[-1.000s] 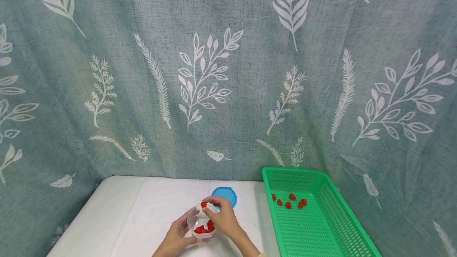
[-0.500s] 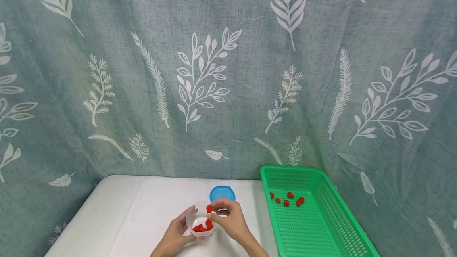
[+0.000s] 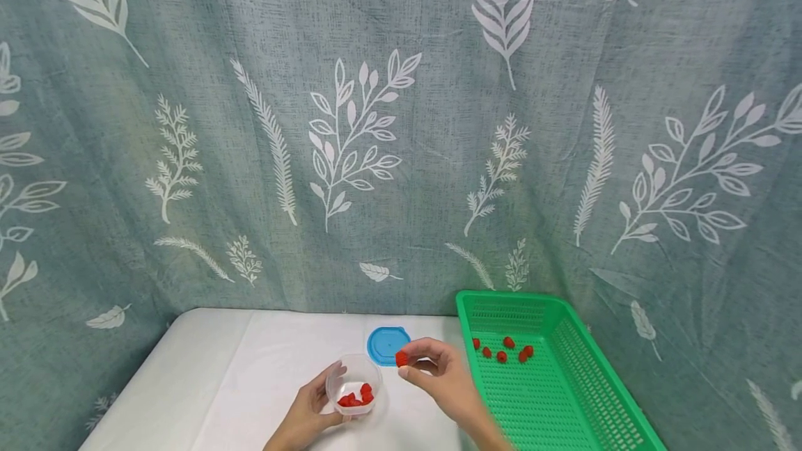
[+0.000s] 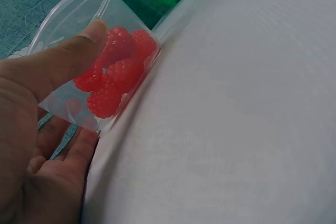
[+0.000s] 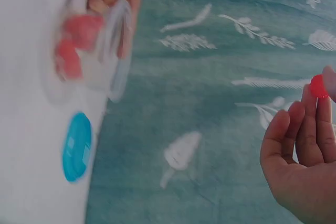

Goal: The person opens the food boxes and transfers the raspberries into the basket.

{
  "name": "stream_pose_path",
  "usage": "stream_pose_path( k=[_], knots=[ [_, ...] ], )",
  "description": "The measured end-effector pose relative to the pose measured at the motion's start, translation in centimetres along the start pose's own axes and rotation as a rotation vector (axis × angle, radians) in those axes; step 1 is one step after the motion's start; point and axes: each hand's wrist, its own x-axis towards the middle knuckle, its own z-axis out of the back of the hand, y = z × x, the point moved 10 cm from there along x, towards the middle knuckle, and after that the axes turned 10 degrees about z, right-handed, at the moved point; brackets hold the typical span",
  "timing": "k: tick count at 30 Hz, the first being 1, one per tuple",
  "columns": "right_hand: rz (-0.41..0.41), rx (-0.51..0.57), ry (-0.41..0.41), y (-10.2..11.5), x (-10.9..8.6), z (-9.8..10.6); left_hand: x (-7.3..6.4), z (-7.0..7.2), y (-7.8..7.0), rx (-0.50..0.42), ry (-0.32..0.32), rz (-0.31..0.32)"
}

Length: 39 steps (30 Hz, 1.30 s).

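My left hand (image 3: 307, 409) grips a clear plastic container (image 3: 338, 374) by its sides, thumb on the near side and fingers around the back. Several red raspberries (image 4: 121, 51) lie in the bottom of the container, seen through its wall in the left wrist view. To the right of the container, my right hand (image 3: 441, 381) pinches a single raspberry (image 3: 402, 358) between thumb and fingertips. In the right wrist view that raspberry (image 5: 318, 86) shows at the fingertips, partly covered by the thumb. A blue lid (image 3: 383, 346) lies on the white table behind the container.
A green perforated basket (image 3: 564, 395) stands at the right side of the white table (image 3: 238, 374). Several raspberries (image 3: 502, 357) lie near its far left part. A grey-green curtain with white leaf prints (image 3: 401, 159) hangs right behind the table.
My right hand has moved right, from over the container to beside it, with the raspberry still between its fingers. The left hand and container have stayed nearly in place.
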Motion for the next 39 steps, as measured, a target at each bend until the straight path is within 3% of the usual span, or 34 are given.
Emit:
stream_pose_path(
  k=[4, 7, 12, 16, 20, 26, 34, 39],
  knots=[
    [0.027, 0.054, 0.026, 2.2, -0.3, 2.4, 0.1, 0.0, 0.1, -0.001, 0.0, 0.008],
    [-0.001, 0.047, 0.022, 3.2, -0.4, 4.9, 0.1, 0.0, 0.2, 0.004, 0.0, 0.012],
    [-0.089, -0.096, -0.078, 3.1, 0.4, 10.3, 0.1, 0.0, 0.3, 0.012, -0.004, 0.023],
    [-0.114, -0.232, -0.15, 2.5, 1.1, 14.6, 0.2, -0.1, 0.4, -0.001, 0.0, 0.044],
    [-0.116, -0.346, -0.159, 1.3, 1.6, 17.8, 0.2, -0.2, 0.6, -0.001, 0.0, 0.068],
    [-0.147, -0.405, -0.151, -1.5, 2.3, 21.1, 0.2, -0.3, 0.6, 0.007, -0.001, 0.085],
    [-0.265, -0.479, -0.147, -6.5, 2.0, 24.5, 0.2, -0.3, 0.7, 0.014, 0.004, 0.106],
    [-0.282, -0.483, -0.152, -9.2, 1.7, 25.7, 0.1, -0.2, 0.6, 0.004, 0.013, 0.101]
  ],
)
